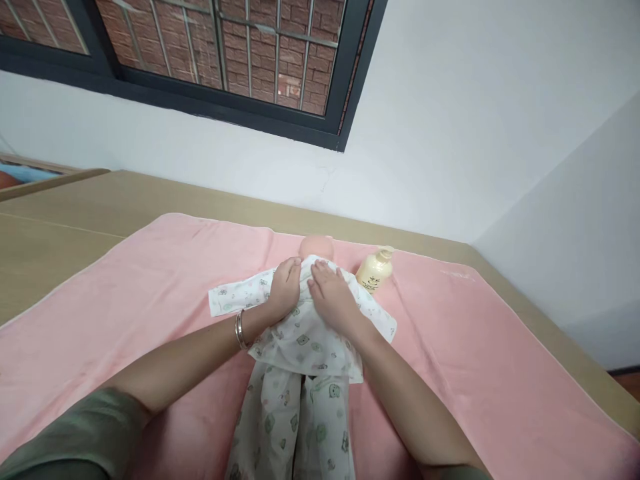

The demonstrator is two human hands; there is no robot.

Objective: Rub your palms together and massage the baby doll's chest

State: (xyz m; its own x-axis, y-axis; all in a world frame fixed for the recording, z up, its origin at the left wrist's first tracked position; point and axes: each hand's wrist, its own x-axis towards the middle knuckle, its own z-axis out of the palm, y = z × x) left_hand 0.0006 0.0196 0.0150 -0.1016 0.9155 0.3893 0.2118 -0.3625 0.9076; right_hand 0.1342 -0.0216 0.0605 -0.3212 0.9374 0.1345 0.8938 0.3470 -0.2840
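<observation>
A doll lies on its back, its smooth head (317, 247) pointing away from me. It wears a white long-sleeved top (305, 340) printed with small green and grey figures, and matching trousers (280, 407). My left hand (286, 288) rests on the left side of the chest, fingers lengthwise and slightly cupped over the fabric. Opposite it, my right hand (333, 293) lies flat on the chest with fingers stretched toward the collar. Both sleeves spread outward. The doll's face and the top's front closure are hidden or too small to make out.
A pale yellow pump bottle (375, 270) stands right of the doll's head, close to the right sleeve. Beneath everything is a pink blanket (465, 347) on a wooden surface (60, 227). A white wall (425, 153) and dark-framed window (280, 110) rise behind.
</observation>
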